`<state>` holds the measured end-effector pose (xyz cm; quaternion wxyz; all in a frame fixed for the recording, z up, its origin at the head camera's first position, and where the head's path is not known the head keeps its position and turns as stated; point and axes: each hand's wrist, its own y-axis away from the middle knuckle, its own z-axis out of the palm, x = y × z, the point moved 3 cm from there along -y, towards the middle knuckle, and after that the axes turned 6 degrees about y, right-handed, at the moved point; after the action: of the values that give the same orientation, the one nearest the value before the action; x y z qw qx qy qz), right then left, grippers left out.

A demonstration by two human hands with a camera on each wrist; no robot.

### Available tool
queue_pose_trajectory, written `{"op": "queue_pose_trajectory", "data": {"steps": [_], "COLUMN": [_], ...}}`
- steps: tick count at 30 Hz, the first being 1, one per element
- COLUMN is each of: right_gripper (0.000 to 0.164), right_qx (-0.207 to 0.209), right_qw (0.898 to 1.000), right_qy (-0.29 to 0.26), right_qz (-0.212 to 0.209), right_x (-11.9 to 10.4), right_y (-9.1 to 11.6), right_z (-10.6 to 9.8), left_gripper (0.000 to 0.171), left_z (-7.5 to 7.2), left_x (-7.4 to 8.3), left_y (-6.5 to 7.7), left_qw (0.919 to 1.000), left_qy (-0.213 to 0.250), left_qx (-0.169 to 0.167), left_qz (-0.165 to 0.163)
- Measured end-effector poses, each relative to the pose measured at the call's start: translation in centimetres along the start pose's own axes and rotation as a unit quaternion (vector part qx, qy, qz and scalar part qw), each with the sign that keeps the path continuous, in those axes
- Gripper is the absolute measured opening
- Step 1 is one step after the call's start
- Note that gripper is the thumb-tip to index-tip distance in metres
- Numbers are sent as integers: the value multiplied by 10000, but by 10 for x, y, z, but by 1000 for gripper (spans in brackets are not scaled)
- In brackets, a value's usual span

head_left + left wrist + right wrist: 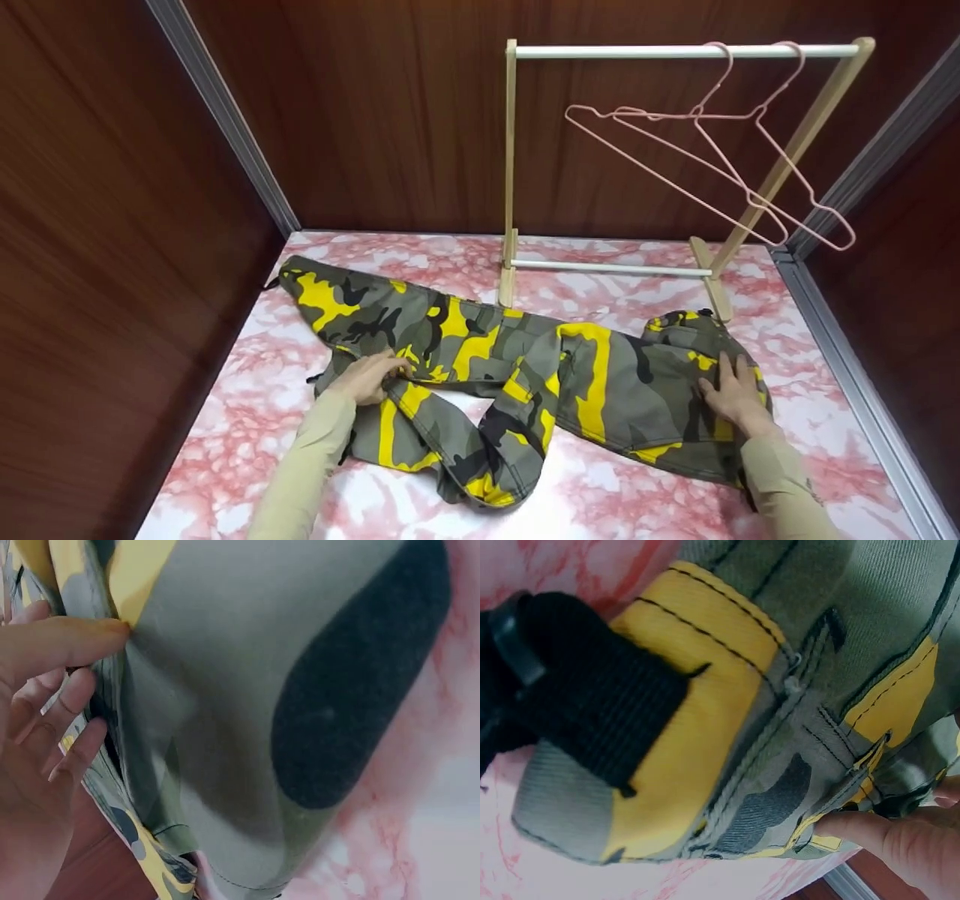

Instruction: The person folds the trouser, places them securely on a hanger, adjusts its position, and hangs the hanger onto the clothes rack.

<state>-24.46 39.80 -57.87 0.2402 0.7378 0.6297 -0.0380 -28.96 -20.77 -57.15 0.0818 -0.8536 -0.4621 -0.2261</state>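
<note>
Our left hand (pixel 371 377) pinches the camouflage garment (pixel 529 349) at 9 o'clock; right hand (pixel 736 396) rests spread at 3. Uneven tugs could bunch it.

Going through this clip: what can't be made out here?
- Camouflage garment: full outline hidden by its own folds, head view.
- Tabletop: the part under the garment is covered, head view.
- Sleeves on both arms: cut off by the bottom edge, head view.
- Right hand: partly cut off by the right edge, right wrist view.
- Black strap: runs off the left edge, right wrist view.
</note>
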Motion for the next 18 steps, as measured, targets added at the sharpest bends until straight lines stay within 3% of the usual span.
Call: {"op": "queue_pose_trajectory", "data": {"steps": [5, 8, 13, 16, 18], "right_gripper": [77, 77, 77, 78, 79], "right_qx": [20, 43, 93, 78, 69], "right_qw": [10000, 10000, 9999, 9998, 9997], "right_qy": [22, 29, 0, -57, -80], "right_qz": [-1, -32, -115, -163, -201], "right_x": [1, 2, 3, 4, 5], "right_y": [-1, 0, 1, 2, 2], "right_z": [0, 1, 2, 1, 0], "left_gripper": [68, 61, 32, 25, 24], "left_z": [3, 7, 10, 4, -9], "left_x": [1, 0, -4, -9, -14], "left_y": [3, 6, 10, 10, 12], "left_qw": [9996, 9999, 9973, 9931, 9883], "left_qy": [138, 15, -124, 412, 862], "left_qx": [-179, -101, 690, 1084, 1259], "left_qz": [-150, -46, 212, 158, -62]}}
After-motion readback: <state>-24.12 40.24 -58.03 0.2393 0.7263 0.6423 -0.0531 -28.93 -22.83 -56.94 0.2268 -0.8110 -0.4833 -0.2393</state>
